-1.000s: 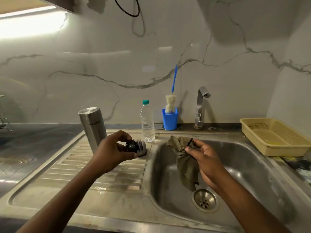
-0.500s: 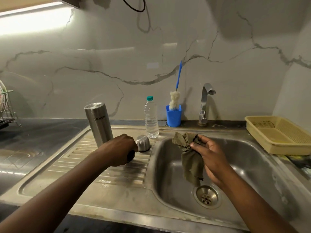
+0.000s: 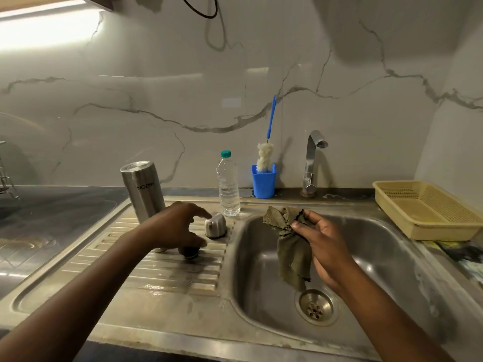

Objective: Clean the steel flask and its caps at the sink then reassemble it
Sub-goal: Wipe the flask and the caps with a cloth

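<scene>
The steel flask (image 3: 142,190) stands upside down at the back of the ribbed drainboard (image 3: 146,270). Its domed steel outer cap (image 3: 215,226) rests near the basin's edge. The black inner cap (image 3: 190,252) lies on the drainboard just in front, partly hidden under my left hand (image 3: 177,227). That hand hovers with fingers spread, the index finger stretched toward the steel cap and the thumb above the black cap. My right hand (image 3: 322,244) pinches a crumpled olive cloth (image 3: 292,254) that hangs over the sink basin (image 3: 392,270).
A clear water bottle (image 3: 228,186), a blue cup holding a bottle brush (image 3: 264,181) and the tap (image 3: 312,160) line the back edge. A yellow plastic basket (image 3: 428,207) sits at the right. The drain (image 3: 316,307) is under the cloth. A wire rack (image 3: 4,176) shows at far left.
My left hand carried the black inner cap down onto the drainboard beside the steel cap and opened its fingers. My right hand kept hold of the cloth over the basin.
</scene>
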Demonstrator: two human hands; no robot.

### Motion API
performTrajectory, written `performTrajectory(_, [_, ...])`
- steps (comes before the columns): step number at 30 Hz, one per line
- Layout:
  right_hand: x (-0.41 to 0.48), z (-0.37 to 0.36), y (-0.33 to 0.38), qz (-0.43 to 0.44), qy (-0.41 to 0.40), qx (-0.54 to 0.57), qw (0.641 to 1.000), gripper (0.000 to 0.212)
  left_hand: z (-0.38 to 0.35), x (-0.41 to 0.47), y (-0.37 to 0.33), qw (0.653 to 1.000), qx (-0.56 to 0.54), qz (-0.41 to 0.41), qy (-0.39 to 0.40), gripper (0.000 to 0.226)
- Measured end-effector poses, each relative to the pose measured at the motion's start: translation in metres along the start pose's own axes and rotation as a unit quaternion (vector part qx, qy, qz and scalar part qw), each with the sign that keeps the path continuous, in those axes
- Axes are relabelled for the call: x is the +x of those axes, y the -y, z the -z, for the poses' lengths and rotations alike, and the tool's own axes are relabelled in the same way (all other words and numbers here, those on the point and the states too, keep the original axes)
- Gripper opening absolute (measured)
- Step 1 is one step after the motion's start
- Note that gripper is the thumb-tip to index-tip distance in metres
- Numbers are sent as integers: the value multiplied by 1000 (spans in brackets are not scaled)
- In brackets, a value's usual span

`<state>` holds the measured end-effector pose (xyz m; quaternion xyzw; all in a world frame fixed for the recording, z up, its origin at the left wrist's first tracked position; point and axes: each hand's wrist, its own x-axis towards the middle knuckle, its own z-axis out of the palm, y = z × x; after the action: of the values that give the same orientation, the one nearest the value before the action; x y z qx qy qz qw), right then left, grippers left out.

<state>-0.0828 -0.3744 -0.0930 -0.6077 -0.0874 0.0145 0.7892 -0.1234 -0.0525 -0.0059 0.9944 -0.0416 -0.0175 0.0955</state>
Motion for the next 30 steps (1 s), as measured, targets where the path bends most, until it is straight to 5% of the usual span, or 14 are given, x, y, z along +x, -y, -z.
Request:
performTrajectory(3, [0, -1, 0, 3, 1, -1, 1000, 31, -13, 12, -9, 996, -24, 22, -80, 67])
performTrajectory(6, [-3, -2, 5, 11, -4, -11, 1000, 33, -26, 32, -22, 995, 1, 59, -76, 64])
performTrajectory(11, [-6, 0, 11, 30, -4, -49, 998, 44, -42, 59, -33, 991, 39, 85, -94, 22])
performTrajectory(18, [-4, 0, 13, 42, -27, -11, 999, 55, -47, 69, -40, 989, 10, 67, -128, 22])
performTrajectory(22, [-2, 3, 15, 61, -57, 4, 996, 56, -47, 50, -74, 975, -168, -21, -141, 36])
performTrajectory(26, [-8, 3, 22, 109, -71, -15, 991, 52, -66, 33, -116, 887, -450, -65, -73, 59])
performTrajectory(30, [-12, 2, 27, 164, -40, -97, 981, 42, -78, 39, -140, 826, -547, -58, -127, 58])
